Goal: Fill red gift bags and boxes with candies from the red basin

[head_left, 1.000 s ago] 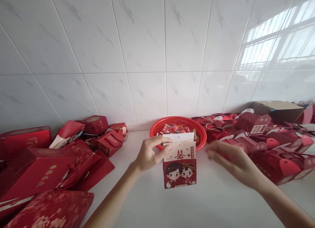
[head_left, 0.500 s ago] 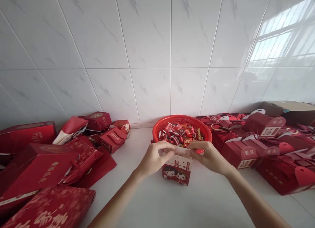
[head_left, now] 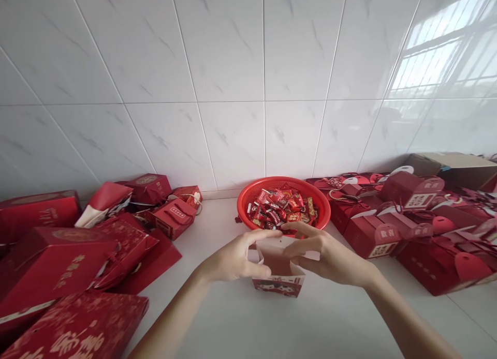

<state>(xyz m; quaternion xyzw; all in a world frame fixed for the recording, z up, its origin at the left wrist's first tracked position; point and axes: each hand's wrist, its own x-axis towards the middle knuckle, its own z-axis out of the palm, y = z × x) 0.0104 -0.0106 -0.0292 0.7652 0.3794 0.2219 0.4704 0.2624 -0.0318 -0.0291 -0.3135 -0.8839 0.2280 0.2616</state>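
The top of the small cream-and-red sweet box (head_left: 277,286), pinched nearly flat between both hands half a second ago, has been spread apart, and its interior is now exposed. The box is held upright on the white countertop (head_left: 233,323), between and below the fingers. On the left hand (head_left: 231,258), thumb and forefinger are parted across the mouth; whether a flap is pressed by them cannot be told. The right hand's (head_left: 332,255) fingers are spread over the opposite side. Wrapped sweets (head_left: 277,204) are heaped in the red plastic basket (head_left: 320,196) just beyond the fingertips. The unfolding is judged nearly complete.
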